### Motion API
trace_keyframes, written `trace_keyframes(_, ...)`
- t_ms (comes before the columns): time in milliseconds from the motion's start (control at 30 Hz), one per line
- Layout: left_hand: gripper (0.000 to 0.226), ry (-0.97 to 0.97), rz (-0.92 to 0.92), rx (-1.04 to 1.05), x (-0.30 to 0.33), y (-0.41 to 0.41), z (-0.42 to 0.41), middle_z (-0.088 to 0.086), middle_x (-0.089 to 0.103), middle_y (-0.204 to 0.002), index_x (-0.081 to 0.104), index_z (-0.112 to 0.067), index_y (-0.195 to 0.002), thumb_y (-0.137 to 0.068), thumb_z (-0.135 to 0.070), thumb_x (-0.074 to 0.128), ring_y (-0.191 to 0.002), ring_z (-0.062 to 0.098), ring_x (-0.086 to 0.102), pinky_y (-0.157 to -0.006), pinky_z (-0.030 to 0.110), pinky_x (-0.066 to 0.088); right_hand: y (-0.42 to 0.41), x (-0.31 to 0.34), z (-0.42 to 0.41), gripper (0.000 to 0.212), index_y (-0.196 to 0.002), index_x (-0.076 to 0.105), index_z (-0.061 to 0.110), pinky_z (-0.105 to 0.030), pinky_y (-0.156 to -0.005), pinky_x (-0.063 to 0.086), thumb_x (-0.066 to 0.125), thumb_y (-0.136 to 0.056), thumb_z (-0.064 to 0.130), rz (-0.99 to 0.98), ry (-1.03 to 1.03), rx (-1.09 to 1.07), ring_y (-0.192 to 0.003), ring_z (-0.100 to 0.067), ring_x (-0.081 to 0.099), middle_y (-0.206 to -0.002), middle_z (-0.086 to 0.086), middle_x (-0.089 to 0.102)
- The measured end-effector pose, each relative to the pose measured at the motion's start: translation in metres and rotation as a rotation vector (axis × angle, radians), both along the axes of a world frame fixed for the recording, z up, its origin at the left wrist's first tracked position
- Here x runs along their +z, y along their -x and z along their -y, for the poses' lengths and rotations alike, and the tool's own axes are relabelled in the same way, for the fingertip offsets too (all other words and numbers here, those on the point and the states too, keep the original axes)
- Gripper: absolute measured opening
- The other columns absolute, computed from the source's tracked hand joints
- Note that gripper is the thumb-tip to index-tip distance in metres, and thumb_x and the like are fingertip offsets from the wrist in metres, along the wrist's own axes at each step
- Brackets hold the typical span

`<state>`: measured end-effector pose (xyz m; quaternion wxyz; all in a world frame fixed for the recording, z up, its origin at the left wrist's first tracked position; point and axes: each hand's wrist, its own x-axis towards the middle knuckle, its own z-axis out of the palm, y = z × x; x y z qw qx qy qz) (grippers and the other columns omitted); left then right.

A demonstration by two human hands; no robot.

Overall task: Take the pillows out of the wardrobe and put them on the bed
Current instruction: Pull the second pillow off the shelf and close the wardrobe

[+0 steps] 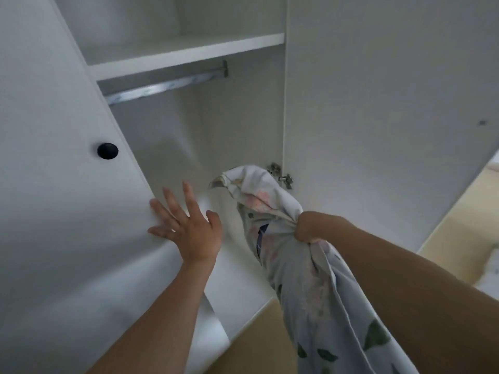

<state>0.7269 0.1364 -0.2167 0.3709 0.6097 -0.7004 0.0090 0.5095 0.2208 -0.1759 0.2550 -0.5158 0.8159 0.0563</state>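
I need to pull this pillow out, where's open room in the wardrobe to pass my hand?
Open room lies between the left door and right door, under the metal rail. Lower right is crowded: the right hand grips the floral pillow beside the hinge.

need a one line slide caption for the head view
Right hand grips a floral pillow at the open wardrobe while the open left hand rests on its door.
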Motion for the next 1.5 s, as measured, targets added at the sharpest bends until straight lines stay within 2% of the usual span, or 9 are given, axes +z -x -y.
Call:
trace_keyframes(167,0.086,-0.015,0.047,-0.306,0.023,0.063,-0.026,0.016,-0.002,-0.161,0.007,-0.027,-0.154,-0.083,-0.022,0.054,-0.146,0.039,-0.005,-0.102,0.079,0.007,0.034,0.012,-0.073,0.035,-0.121,0.058,-0.001,-0.03,-0.085,0.045,0.05,-0.093,0.017,-0.059,-0.044,-0.09,-0.114,-0.03,0.059,-0.126,-0.016,0.061)
trace_keyframes(400,0.09,0.274,0.214,-0.747,0.068,0.174,-0.091,0.012,0.001,-0.161,0.0,-0.029,-0.154,-0.083,-0.025,0.055,-0.148,0.035,-0.001,-0.106,0.075,0.01,0.073,0.026,-0.162,0.04,-0.125,0.057,-0.003,-0.034,-0.094,0.044,0.048,-0.095,0.022,-0.188,-0.153,-0.134,-0.103,-0.029,0.058,-0.128,-0.02,0.059)
trace_keyframes(500,0.091,0.391,0.331,-0.89,0.088,0.217,-0.122,0.01,-0.006,-0.162,-0.004,-0.029,-0.154,-0.082,-0.026,0.052,-0.148,0.033,-0.007,-0.108,0.073,0.006,0.091,0.034,-0.198,0.041,-0.124,0.058,0.0,-0.033,-0.081,0.042,0.053,-0.094,0.027,-0.202,-0.217,-0.2,-0.087,-0.022,0.049,-0.127,-0.017,0.06)
trace_keyframes(667,0.081,0.69,0.668,-1.08,0.118,0.271,-0.157,0.005,-0.015,-0.16,-0.006,-0.029,-0.154,-0.089,-0.03,0.042,-0.148,0.03,-0.012,-0.112,0.066,-0.009,0.12,0.036,-0.258,0.047,-0.126,0.056,0.0,-0.034,-0.091,0.042,0.052,-0.095,0.035,-0.215,-0.302,-0.285,-0.09,-0.025,0.049,-0.127,-0.018,0.058)
trace_keyframes(933,0.069,0.73,1.044,-1.001,0.129,0.319,-0.193,0.004,-0.011,-0.162,0.002,-0.023,-0.155,-0.091,-0.024,0.026,-0.147,0.028,-0.018,-0.111,0.058,-0.021,0.14,0.04,-0.334,0.048,-0.136,0.047,0.001,-0.035,-0.1,0.038,0.046,-0.099,0.031,-0.224,-0.466,-0.331,-0.114,-0.03,0.053,-0.127,-0.017,0.054)
trace_keyframes(1133,0.066,0.657,1.235,-0.825,0.131,0.33,-0.199,0.008,-0.002,-0.163,0.008,-0.019,-0.155,-0.091,-0.028,0.021,-0.147,0.031,-0.014,-0.108,0.057,-0.027,0.154,0.033,-0.364,0.051,-0.138,0.044,0.002,-0.035,-0.089,0.038,0.051,-0.096,0.029,-0.187,-0.435,-0.454,-0.094,-0.024,0.042,-0.105,-0.012,0.044)
trace_keyframes(1267,0.064,0.644,1.276,-0.744,0.13,0.327,-0.204,0.012,0.013,-0.161,0.018,-0.015,-0.154,-0.091,-0.028,0.018,-0.148,0.034,-0.001,-0.103,0.057,-0.03,0.156,0.029,-0.368,0.051,-0.138,0.044,0.002,-0.035,-0.085,0.037,0.052,-0.095,0.026,-0.16,-0.373,-0.535,-0.093,-0.024,0.042,-0.103,-0.011,0.041)
trace_keyframes(1400,0.057,0.703,1.316,-0.705,0.126,0.32,-0.205,0.013,0.039,-0.149,0.047,-0.013,-0.14,-0.092,-0.029,0.022,-0.141,0.033,0.022,-0.111,0.057,-0.021,0.157,0.027,-0.368,0.037,-0.128,0.057,0.007,-0.034,-0.087,0.045,0.054,-0.092,0.019,-0.128,-0.292,-0.61,-0.089,-0.023,0.048,-0.102,-0.006,0.055)
trace_keyframes(1500,0.055,0.728,1.285,-0.726,0.123,0.315,-0.206,0.014,0.048,-0.141,0.058,-0.015,-0.13,-0.093,-0.034,0.023,-0.136,0.032,0.029,-0.112,0.056,-0.019,0.157,0.029,-0.366,0.037,-0.128,0.056,0.006,-0.033,-0.088,0.044,0.053,-0.093,0.016,-0.125,-0.223,-0.627,-0.094,-0.023,0.051,-0.126,-0.012,0.06)
